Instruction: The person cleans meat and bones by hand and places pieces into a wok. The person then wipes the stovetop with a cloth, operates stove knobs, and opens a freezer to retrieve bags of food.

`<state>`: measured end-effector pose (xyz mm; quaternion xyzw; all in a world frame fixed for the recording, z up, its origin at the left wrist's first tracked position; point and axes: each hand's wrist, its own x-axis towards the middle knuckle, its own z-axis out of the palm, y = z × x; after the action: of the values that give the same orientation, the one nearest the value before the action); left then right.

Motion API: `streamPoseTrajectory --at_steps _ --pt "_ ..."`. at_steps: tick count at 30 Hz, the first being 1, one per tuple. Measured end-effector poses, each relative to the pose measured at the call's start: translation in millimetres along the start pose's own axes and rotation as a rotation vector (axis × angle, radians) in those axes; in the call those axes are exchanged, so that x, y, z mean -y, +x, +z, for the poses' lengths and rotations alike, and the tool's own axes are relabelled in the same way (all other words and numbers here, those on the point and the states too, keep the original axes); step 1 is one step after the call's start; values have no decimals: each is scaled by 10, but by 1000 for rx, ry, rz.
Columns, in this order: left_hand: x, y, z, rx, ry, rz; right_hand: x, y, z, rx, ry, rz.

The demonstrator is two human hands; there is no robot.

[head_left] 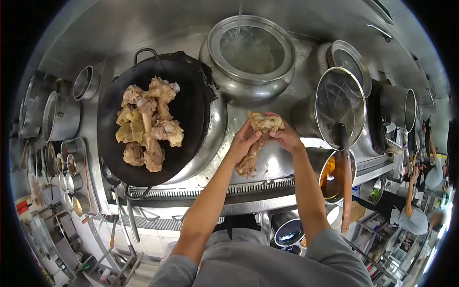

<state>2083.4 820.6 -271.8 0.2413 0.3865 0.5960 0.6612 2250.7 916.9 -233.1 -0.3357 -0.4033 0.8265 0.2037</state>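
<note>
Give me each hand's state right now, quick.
Left hand: closed around the bone, thumb on top.
Right hand: closed on the same bone, near its upper end.

Grey tee on my feed, short sleeves ending approx at the elbows; L sleeve & R sleeve same grey, w/ a few folds; L hand & R hand bare, forearms too; sth dark at the waist, can't tell if apron or trousers tbh
</note>
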Motion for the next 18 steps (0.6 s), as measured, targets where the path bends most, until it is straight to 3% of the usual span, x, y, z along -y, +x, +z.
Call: streamPoseTrajectory --at_steps 3,8,10,11,13,15,18 --pt "-137 1 19 -48 -219 -109 -113 50 49 -32 166 -50" --pt "-151 129 51 -106 -44 -70 49 174 185 -139 96 -108" --pt "-111 91 41 -118 16 -29 238 238 265 -386 -592 42" --pt "-134 81 1 -95 5 -14 365 228 291 -377 -897 -192" --pt "-191 39 38 -98 -49 46 985 217 657 -498 -1141 -272" --pt "-223 57 43 -117 -6 -28 1268 583 661 -551 -1198 -479" --pt "-313 116 137 -214 113 -153 1343 1387 304 -551 -1426 -422"
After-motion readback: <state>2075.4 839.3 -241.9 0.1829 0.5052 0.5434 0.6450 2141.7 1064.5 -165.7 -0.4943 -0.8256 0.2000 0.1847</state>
